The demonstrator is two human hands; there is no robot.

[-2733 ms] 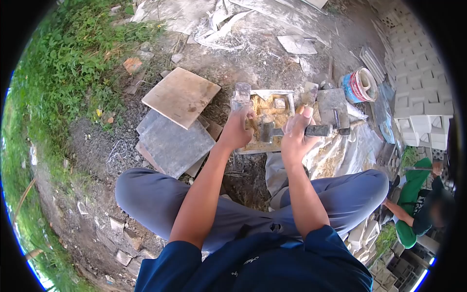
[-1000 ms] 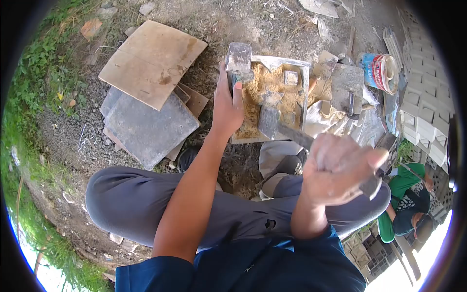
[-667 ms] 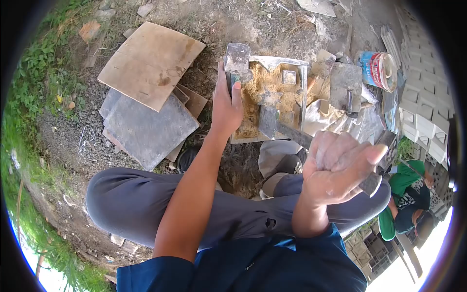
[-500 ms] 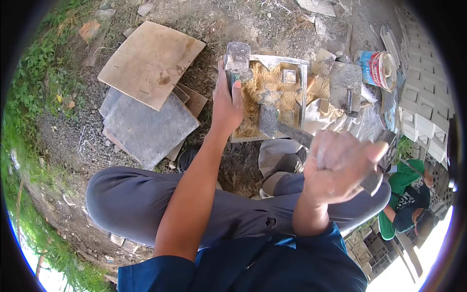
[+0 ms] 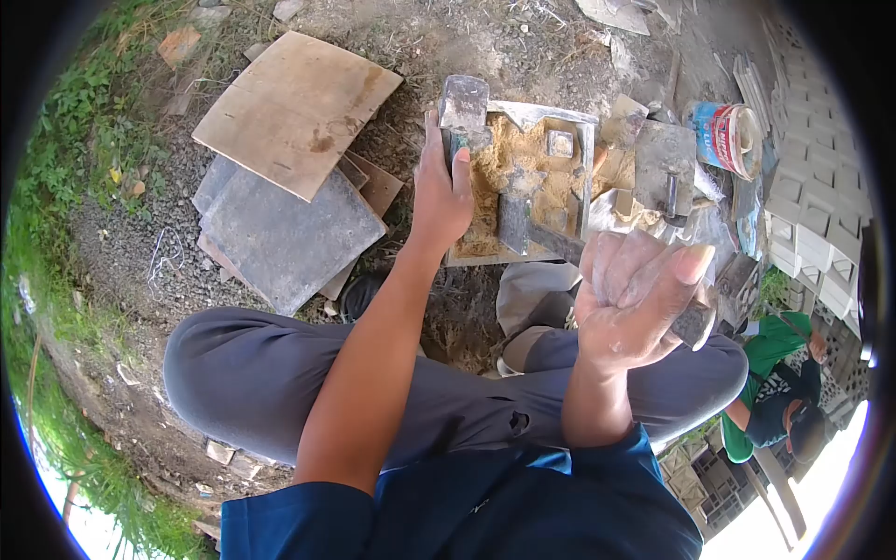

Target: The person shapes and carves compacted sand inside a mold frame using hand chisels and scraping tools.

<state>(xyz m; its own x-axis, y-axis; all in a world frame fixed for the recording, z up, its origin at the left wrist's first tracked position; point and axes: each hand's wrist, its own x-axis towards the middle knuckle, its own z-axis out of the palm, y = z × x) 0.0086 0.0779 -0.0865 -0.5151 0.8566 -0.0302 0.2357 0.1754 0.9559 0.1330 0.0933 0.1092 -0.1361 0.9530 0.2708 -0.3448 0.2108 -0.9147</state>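
My left hand (image 5: pixel 443 201) is closed on the left side of a shallow rectangular mould frame (image 5: pixel 586 177), with its thumb over the edge. Just beyond its fingertips lies a grey metal block-like piece (image 5: pixel 464 101); whether the hand also grips this is unclear. Tan sandy material (image 5: pixel 509 149) fills the frame, with small square raised blocks (image 5: pixel 560 143) showing in it. My right hand (image 5: pixel 630 303) is wrapped round the handle of a flat-bladed trowel (image 5: pixel 514 224). Its blade lies over the lower middle of the sand, and the handle's end sticks out below my fist.
Stacked boards, a brown one (image 5: pixel 299 112) over grey slabs (image 5: pixel 289 233), lie at left. Right of the frame are a hammer (image 5: pixel 672 196), a paint bucket (image 5: pixel 726 138) and stacked pale blocks (image 5: pixel 812 196). A person in green (image 5: pixel 779 355) is at far right.
My right hand has shifted slightly left and up with the trowel, whose blade stays over the sand. My left hand keeps its place on the frame; the whole view has shifted a little.
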